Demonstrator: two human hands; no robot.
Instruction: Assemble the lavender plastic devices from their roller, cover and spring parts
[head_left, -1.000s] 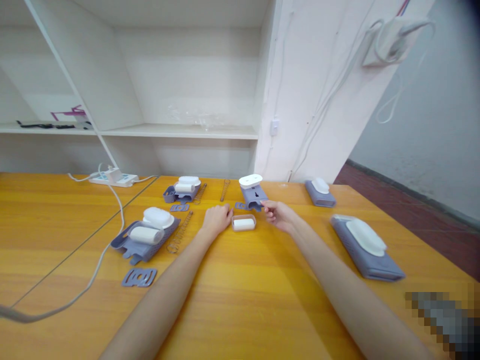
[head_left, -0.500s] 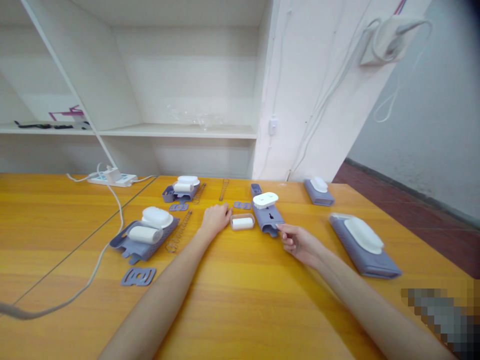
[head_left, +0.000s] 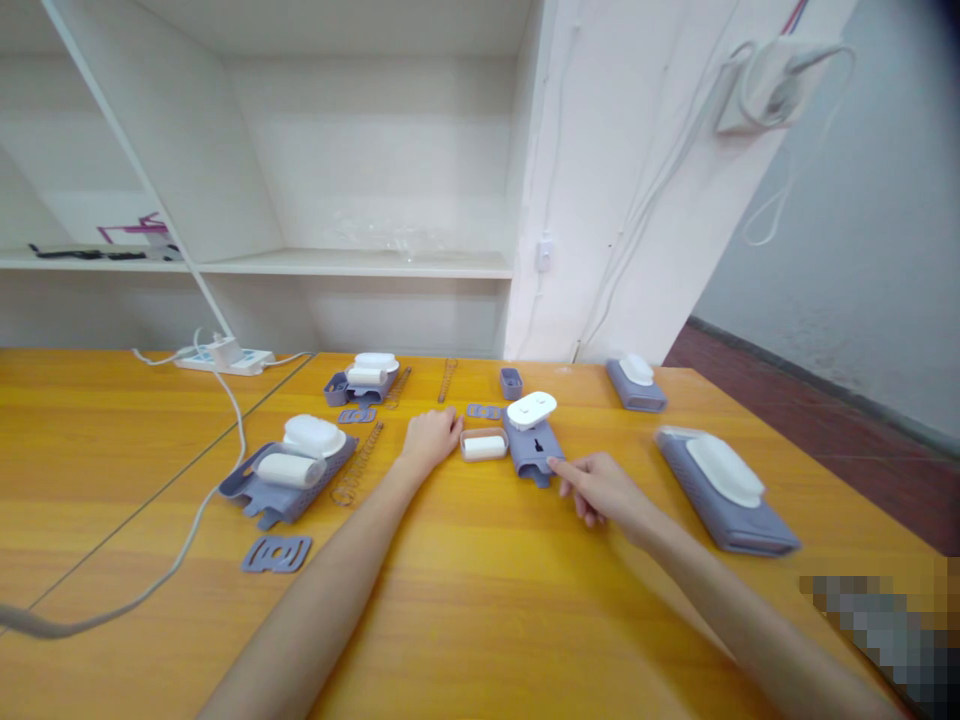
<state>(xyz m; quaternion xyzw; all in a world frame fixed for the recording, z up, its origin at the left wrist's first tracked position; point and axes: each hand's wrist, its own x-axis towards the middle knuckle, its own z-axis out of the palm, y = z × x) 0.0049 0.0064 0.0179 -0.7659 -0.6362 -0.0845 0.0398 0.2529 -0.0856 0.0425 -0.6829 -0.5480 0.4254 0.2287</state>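
My right hand (head_left: 604,487) is at the near corner of a grey-purple plastic case (head_left: 531,448). Its index finger lies on the case's edge, the other fingers are curled, and the thumb is hidden. A white oval piece (head_left: 532,410) with small slots sits tilted on the far end of that case; a dark keyhole-shaped slot shows nearer me. My left hand (head_left: 431,436) rests on the table with its fingers bent down and partly hidden. Just right of it is a small oval tray (head_left: 484,457) holding a white roller (head_left: 484,447).
Flat slotted plates (head_left: 277,553), coil springs (head_left: 358,465) and a partly open case (head_left: 276,496) lie left. A small purple cup (head_left: 511,382) stands behind. Cases with white tops (head_left: 724,470) lie right. A white cable (head_left: 217,485) crosses the left side beside a power strip (head_left: 225,358).
The plastic case has shifted slightly toward me and its white oval piece has tilted more. My right index finger has stretched farther onto the case's edge. My left hand stays in place.
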